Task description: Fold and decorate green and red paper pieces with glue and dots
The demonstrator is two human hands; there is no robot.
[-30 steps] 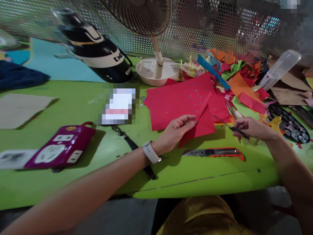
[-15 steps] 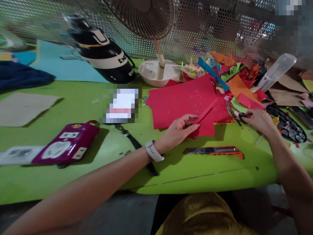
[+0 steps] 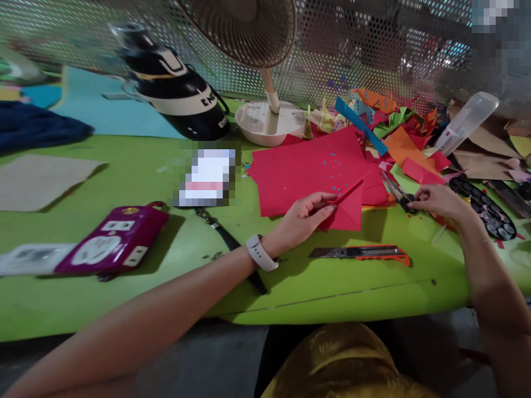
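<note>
My left hand (image 3: 309,216), with a pale watch strap on its wrist, pinches a folded strip of red paper (image 3: 352,189). The strip slants up to the right over a large red paper sheet (image 3: 290,177) dotted with tiny blue bits. My right hand (image 3: 440,200) is closed at the dark handles of a pair of scissors (image 3: 397,190). Their blades point up and left, beside the stack of red paper. Nearer the table's front edge lies a box cutter (image 3: 360,253) with an orange frame and its blade out, touched by neither hand.
Colourful paper scraps (image 3: 385,119) heap at the back right, near a clear plastic bottle (image 3: 468,122) and a black palette-like tray (image 3: 483,207). A fan (image 3: 269,119) and a dark flask (image 3: 178,94) stand behind. A phone (image 3: 207,177) and purple pouch (image 3: 114,240) lie left.
My left hand has tilted the red strip slightly, so it shows narrower. The scissors in my right hand have turned a little, and their blades look closer together.
</note>
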